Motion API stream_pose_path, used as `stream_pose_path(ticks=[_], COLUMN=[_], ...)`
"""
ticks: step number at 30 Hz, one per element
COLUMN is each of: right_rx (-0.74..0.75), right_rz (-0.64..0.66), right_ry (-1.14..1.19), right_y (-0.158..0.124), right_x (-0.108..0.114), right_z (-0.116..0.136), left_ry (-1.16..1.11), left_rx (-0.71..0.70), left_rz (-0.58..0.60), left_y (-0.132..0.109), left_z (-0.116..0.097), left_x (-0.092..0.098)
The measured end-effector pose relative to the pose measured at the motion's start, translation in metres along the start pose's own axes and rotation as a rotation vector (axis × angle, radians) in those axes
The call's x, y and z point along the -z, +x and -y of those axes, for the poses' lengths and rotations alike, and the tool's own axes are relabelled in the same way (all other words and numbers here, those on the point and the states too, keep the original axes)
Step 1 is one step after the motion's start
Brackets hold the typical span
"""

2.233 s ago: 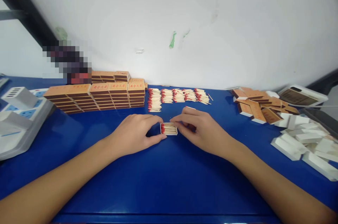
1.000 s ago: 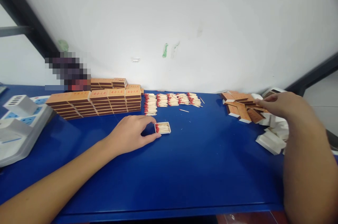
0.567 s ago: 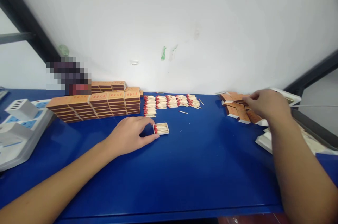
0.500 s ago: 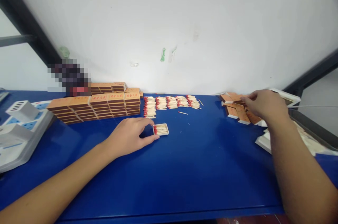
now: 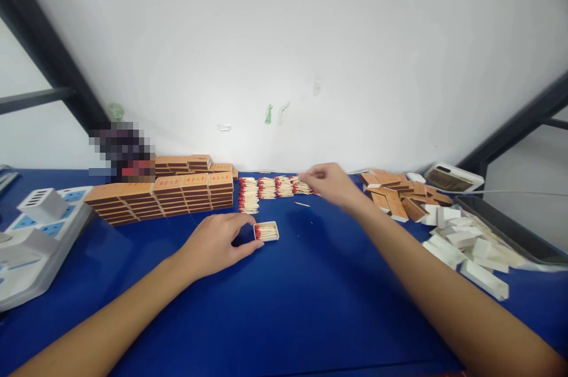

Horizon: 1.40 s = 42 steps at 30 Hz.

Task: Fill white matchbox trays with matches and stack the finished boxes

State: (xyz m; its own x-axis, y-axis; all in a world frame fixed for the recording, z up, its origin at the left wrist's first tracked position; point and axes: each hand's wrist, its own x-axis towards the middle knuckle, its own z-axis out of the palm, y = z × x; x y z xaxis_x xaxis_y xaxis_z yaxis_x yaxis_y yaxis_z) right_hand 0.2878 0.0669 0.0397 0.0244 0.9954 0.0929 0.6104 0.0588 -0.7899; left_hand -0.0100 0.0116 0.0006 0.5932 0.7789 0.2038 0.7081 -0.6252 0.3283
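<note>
My left hand rests on the blue table, thumb and forefinger closed on the left end of a small white matchbox tray. Matches with red heads lie side by side in it, heads to the left. Over the rightmost of the match piles at the back, my right hand has its fingers pinched together. What they hold, if anything, is hidden, and the hand covers part of that pile. A single loose match lies in front of it.
Stacked matchboxes form a wall at the left. A power strip with plugs stands beyond them. At the right are loose orange matchbox sleeves, white trays, a white device with a cable, and a dark flat object.
My right hand has moved left from the orange sleeves to the match piles, uncovering the sleeves and white trays. My left hand stays at the tray. The view has tilted up slightly.
</note>
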Motion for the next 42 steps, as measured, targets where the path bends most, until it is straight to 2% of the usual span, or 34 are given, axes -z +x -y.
stream_pose_path(ticks=[4,8,11,14,19,21,23,26,29,31,32,34,36,42], right_rx=[-0.002,-0.092,-0.132,-0.147,-0.179,-0.164,-0.122,-0.013,0.103,0.133,0.145,0.124,0.112,0.097], right_rz=[0.162,0.260,0.269,0.250,0.291,0.272,0.215,0.080,-0.065,-0.080,-0.008,0.181,0.281,0.332], right_ry=[0.048,0.023,-0.008,-0.028,-0.049,-0.045,-0.035,-0.027,-0.045,-0.049,-0.011,0.074,0.139,0.230], right_y=[0.046,0.084,0.097,0.102,0.106,0.105,0.100,0.079,0.040,0.009,-0.006,-0.031,-0.048,-0.059], right_x=[-0.073,-0.119,-0.135,-0.142,-0.152,-0.149,-0.136,-0.095,-0.044,-0.018,-0.009,-0.002,-0.005,-0.028], right_z=[0.052,0.082,0.091,0.093,0.099,0.100,0.099,0.087,0.059,0.035,0.023,0.003,-0.009,-0.017], left_ry=[0.000,-0.006,-0.001,-0.010,-0.029,-0.029,-0.019,0.000,0.023,0.041,0.048,0.052,0.041,-0.074], left_rx=[-0.001,-0.005,-0.003,-0.009,0.001,0.001,-0.002,-0.018,-0.039,-0.046,-0.049,-0.049,-0.048,-0.066], left_rz=[-0.025,-0.063,-0.070,-0.050,-0.013,-0.021,-0.037,-0.072,-0.106,-0.130,-0.146,-0.183,-0.213,-0.313], left_y=[0.000,0.000,-0.001,-0.002,-0.003,-0.003,-0.003,-0.003,-0.003,-0.002,-0.002,-0.001,0.000,0.002], left_z=[0.001,0.003,0.002,0.001,0.001,0.001,0.002,0.003,0.003,0.003,0.002,0.002,0.003,0.010], left_x=[0.001,0.005,0.007,0.005,0.002,0.002,0.002,0.004,0.006,0.006,0.006,0.003,0.000,-0.005])
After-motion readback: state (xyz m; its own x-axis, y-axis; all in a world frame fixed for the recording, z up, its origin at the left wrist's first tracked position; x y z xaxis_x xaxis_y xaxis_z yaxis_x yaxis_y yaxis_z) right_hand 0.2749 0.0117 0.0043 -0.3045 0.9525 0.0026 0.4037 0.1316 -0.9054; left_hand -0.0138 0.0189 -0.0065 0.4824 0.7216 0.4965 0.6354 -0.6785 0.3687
